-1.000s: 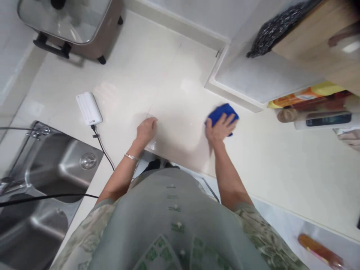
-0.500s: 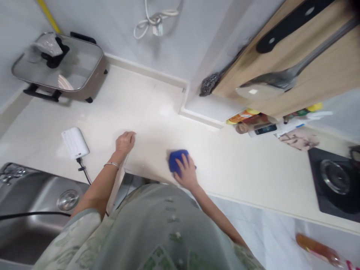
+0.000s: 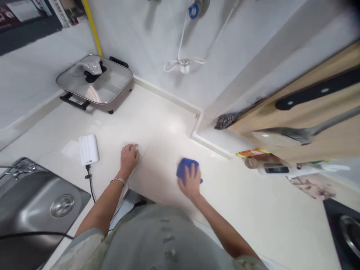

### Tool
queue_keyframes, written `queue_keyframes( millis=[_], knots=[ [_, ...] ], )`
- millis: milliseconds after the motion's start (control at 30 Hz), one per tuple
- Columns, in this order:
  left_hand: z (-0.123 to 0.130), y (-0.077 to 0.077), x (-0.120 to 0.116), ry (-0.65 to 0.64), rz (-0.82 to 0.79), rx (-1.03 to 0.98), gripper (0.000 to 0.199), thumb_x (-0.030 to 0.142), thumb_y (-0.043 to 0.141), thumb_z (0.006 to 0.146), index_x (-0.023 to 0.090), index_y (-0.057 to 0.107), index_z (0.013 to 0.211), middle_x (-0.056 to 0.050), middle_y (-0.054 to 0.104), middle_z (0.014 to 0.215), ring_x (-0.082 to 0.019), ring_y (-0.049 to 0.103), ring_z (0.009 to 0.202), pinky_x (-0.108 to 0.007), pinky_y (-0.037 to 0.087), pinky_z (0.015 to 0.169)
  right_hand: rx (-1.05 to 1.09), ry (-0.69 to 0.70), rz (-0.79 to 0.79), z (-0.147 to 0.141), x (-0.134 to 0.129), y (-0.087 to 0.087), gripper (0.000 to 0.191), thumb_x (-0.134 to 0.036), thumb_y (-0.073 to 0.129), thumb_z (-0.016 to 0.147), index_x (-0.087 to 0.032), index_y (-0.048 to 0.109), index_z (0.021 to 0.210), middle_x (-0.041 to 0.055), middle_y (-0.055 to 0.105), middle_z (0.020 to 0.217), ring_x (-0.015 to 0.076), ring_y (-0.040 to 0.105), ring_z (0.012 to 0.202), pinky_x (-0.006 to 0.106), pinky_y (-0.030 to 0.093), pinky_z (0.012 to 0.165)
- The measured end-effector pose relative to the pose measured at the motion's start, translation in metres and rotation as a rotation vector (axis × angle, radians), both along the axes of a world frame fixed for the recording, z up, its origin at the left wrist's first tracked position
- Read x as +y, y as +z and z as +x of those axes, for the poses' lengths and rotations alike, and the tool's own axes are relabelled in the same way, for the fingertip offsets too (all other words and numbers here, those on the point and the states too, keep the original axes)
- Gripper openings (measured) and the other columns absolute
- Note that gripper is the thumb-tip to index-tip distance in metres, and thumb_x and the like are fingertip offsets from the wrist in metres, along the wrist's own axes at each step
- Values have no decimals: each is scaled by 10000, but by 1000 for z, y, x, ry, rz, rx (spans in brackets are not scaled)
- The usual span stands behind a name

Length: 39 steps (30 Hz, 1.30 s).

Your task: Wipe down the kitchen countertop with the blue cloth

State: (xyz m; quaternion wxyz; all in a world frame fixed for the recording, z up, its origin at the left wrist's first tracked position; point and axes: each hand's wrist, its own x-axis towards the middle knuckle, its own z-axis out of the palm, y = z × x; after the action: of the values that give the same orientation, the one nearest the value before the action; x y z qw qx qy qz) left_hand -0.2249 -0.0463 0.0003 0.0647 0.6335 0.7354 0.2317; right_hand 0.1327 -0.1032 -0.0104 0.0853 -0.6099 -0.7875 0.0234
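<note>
My right hand presses on a folded blue cloth that lies against the white countertop. Its fingers are spread over the cloth's near right part. Further left, my left hand rests on the counter by a seam, fingers curled in and nothing visible in them. A bracelet circles that wrist. Left of this hand lies a white power bank with a black cable plugged into its near end.
A steel sink is at the lower left. An electric pan with a glass lid stands in the back corner. Wall ledges meet the counter at back right, below a hanging ladle and a wooden board. A black stove sits far right.
The view has shifted, so the counter and its things appear lower, and the pan further right. My right hand stays on the blue cloth, and my left hand still rests on the counter.
</note>
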Motion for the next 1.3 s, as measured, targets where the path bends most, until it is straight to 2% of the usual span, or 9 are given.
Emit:
queue_keyframes(
  millis=[167,300,400,567,767,833,933,1133,1300],
  knots=[
    [-2,-3,1,27,-4,24,472,259,454,934,86,582,1354,-222,557,1362,-354,514,1212,-508,437,1031,45,375,-31,-105,77,9,762,-492,599,874,-176,421,1544,177,177,1682,508,77,1506,722,183,1152],
    [-3,-7,1,5,2,46,548,312,442,960,70,488,1450,-215,447,1529,-353,412,1402,-527,345,1165,62,490,-35,-170,146,11,776,-522,604,880,-196,407,1556,154,157,1692,489,74,1512,677,154,1181],
    [-5,-11,3,-23,-2,57,621,350,430,975,73,384,1528,-192,328,1624,-333,251,1526,-542,201,1257,57,511,-45,-196,194,11,766,-534,579,898,-209,390,1565,139,158,1693,472,87,1514,657,140,1191],
    [-8,-15,4,-20,-62,58,647,387,416,986,102,340,1562,-172,278,1651,-317,193,1554,-555,163,1271,27,442,-54,-197,275,6,735,-526,519,930,-193,377,1569,144,174,1688,453,101,1510,648,129,1192],
    [-8,-13,5,-25,-86,83,648,396,420,990,121,331,1570,-158,267,1657,-309,171,1561,-554,170,1273,8,100,-32,-135,341,-2,728,-522,427,955,-160,337,1580,191,204,1668,465,123,1500,683,181,1154],
    [-7,-12,5,-20,-90,94,647,393,423,988,106,343,1562,-167,272,1653,-312,169,1561,-554,170,1274,-20,-6,-28,-112,336,-4,735,-524,399,963,-154,305,1592,202,200,1667,468,131,1496,691,196,1145],
    [-4,-10,4,-15,-90,94,638,384,428,985,100,358,1553,-173,276,1651,-312,174,1560,-551,172,1276,-43,-68,3,-95,298,-5,747,-517,393,962,-131,292,1593,222,207,1659,482,144,1486,716,224,1123],
    [-1,-10,0,9,-46,47,618,347,477,955,98,411,1517,-181,311,1635,-322,226,1545,-561,204,1272,7,150,76,-102,150,0,684,-463,476,930,-125,432,1523,206,267,1638,488,167,1487,691,278,1124],
    [-3,-14,-2,2,68,-35,524,294,522,929,103,512,1417,-197,417,1571,-333,302,1515,-588,253,1257,80,433,70,-66,29,2,671,-409,565,889,-140,459,1495,175,190,1672,478,94,1516,676,298,1142]
  ],
)
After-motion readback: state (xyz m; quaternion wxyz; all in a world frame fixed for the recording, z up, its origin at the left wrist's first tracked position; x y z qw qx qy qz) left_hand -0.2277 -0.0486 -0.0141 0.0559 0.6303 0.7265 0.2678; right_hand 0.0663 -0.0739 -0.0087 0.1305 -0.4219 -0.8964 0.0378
